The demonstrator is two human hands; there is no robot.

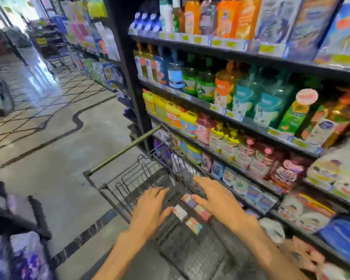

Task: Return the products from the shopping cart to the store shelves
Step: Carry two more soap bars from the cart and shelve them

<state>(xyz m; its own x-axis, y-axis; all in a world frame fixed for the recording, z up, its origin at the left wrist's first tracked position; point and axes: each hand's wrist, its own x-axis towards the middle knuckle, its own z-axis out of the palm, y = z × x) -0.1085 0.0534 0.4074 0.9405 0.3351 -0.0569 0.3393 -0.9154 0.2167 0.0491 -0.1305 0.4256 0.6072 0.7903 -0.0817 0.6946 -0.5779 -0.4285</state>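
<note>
Both hands are reaching down into the shopping cart [129, 158], which is standing just left of the store shelves [240, 126]. The left hand [150, 209] is spread with relaxed fingers, its thumb touching a small white box [180, 212]. The right hand [216, 197] is also spread flat, fingers straight, hovering over a pink box [202, 212] and holding nothing. A third small box [194, 225] is lying nearer, between the two wrists.
</note>
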